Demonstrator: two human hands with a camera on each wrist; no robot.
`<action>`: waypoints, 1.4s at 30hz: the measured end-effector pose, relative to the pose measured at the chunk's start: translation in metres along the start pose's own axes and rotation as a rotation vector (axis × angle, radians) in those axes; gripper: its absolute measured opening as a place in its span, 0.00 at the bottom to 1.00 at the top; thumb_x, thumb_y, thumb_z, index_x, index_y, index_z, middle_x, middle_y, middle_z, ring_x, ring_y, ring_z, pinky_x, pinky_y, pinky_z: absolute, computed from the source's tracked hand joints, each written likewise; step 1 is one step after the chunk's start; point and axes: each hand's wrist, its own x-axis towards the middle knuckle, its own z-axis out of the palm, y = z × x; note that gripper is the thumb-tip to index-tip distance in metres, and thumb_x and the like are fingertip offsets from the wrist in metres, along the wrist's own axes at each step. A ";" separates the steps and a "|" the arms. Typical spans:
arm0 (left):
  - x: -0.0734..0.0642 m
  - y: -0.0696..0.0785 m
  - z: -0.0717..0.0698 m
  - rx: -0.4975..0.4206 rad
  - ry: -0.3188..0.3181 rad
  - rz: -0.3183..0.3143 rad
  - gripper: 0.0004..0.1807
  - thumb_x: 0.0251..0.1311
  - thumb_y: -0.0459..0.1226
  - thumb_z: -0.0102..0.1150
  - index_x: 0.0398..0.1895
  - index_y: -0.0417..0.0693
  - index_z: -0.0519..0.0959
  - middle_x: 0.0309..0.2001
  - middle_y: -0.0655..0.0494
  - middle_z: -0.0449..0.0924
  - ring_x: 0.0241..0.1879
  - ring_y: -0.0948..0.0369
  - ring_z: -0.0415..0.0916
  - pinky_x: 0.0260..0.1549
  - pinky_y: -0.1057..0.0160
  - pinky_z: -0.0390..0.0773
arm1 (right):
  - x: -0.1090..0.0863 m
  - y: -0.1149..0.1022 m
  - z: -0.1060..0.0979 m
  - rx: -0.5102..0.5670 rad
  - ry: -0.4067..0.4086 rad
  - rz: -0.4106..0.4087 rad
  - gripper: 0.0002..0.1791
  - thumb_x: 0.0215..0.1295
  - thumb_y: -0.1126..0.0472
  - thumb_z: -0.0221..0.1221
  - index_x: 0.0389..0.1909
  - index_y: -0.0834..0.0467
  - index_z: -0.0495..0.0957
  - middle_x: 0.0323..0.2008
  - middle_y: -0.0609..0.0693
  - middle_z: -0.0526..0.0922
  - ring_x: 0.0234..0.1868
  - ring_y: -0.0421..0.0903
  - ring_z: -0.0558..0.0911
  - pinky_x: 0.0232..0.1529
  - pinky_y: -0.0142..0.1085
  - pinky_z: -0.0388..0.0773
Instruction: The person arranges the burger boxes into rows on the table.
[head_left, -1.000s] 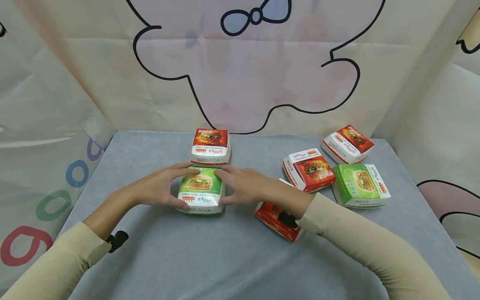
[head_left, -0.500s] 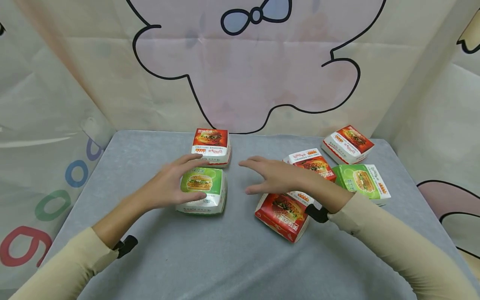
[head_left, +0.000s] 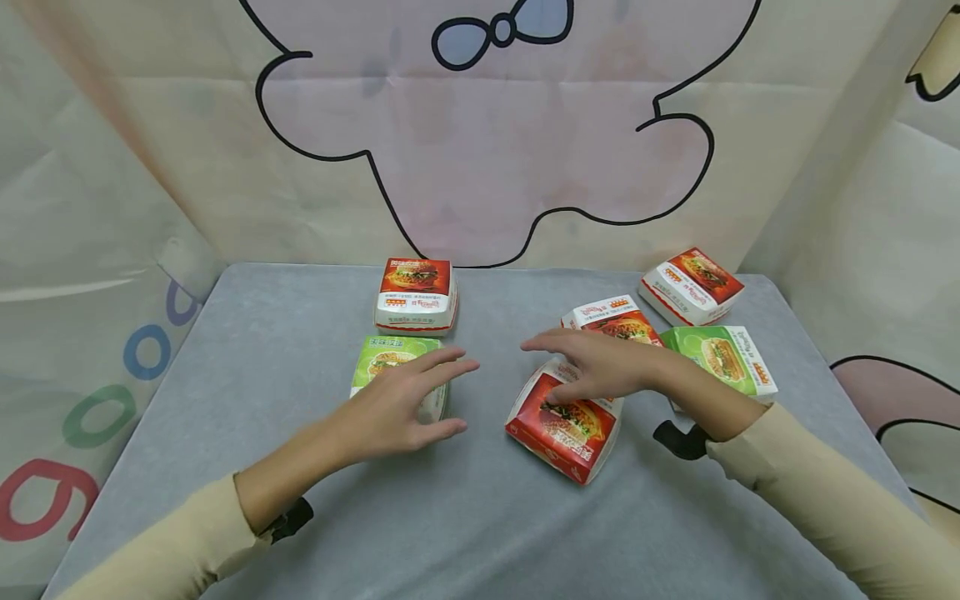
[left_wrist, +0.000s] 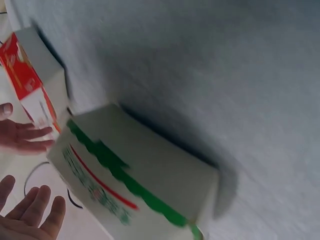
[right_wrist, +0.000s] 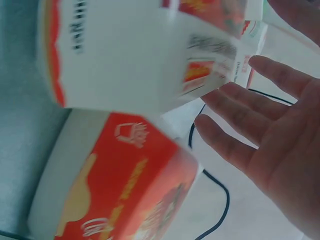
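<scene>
My left hand (head_left: 405,417), fingers spread and holding nothing, hovers over the right side of a green-and-white burger box (head_left: 384,357). That box looms large in the left wrist view, its side edged with a green scalloped band. My right hand (head_left: 607,362) also has extended fingers and holds nothing. It is over the front red-and-white burger box (head_left: 562,429), overlapping its far edge in the head view. Just behind, partly hidden by this hand, lies another red burger box (head_left: 618,321). The right wrist view shows the right palm (right_wrist: 285,130) beside red-and-white boxes.
Behind the left green box sits a red burger box (head_left: 416,292). At the right are a second green box (head_left: 723,358) and, farther back, a red one (head_left: 690,287). Grey cloth (head_left: 300,325) covers the table; a printed curtain (head_left: 487,150) hangs behind it.
Both hands have left the left green box. The right hand has moved right to the front red box, and the left hand has shifted right and nearer. The boxes keep their places.
</scene>
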 end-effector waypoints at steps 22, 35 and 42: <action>0.013 0.031 0.037 -0.148 -0.250 -0.056 0.35 0.65 0.51 0.62 0.75 0.60 0.65 0.75 0.50 0.59 0.69 0.56 0.65 0.61 0.50 0.72 | -0.016 0.025 0.011 0.095 -0.022 -0.038 0.45 0.58 0.51 0.71 0.74 0.53 0.62 0.71 0.52 0.66 0.71 0.54 0.63 0.67 0.57 0.63; 0.014 0.037 0.049 -0.077 -0.311 -0.089 0.37 0.66 0.54 0.59 0.77 0.61 0.60 0.77 0.52 0.53 0.68 0.56 0.67 0.57 0.50 0.75 | -0.008 0.023 0.014 0.091 -0.002 -0.027 0.44 0.59 0.47 0.70 0.74 0.52 0.63 0.70 0.50 0.68 0.71 0.53 0.65 0.66 0.57 0.64; 0.015 0.035 0.052 -0.043 -0.286 -0.083 0.39 0.67 0.53 0.58 0.78 0.54 0.58 0.79 0.49 0.48 0.70 0.54 0.64 0.61 0.50 0.72 | -0.001 0.022 0.012 0.082 0.003 -0.058 0.44 0.60 0.47 0.69 0.73 0.57 0.63 0.69 0.52 0.69 0.69 0.53 0.67 0.66 0.57 0.64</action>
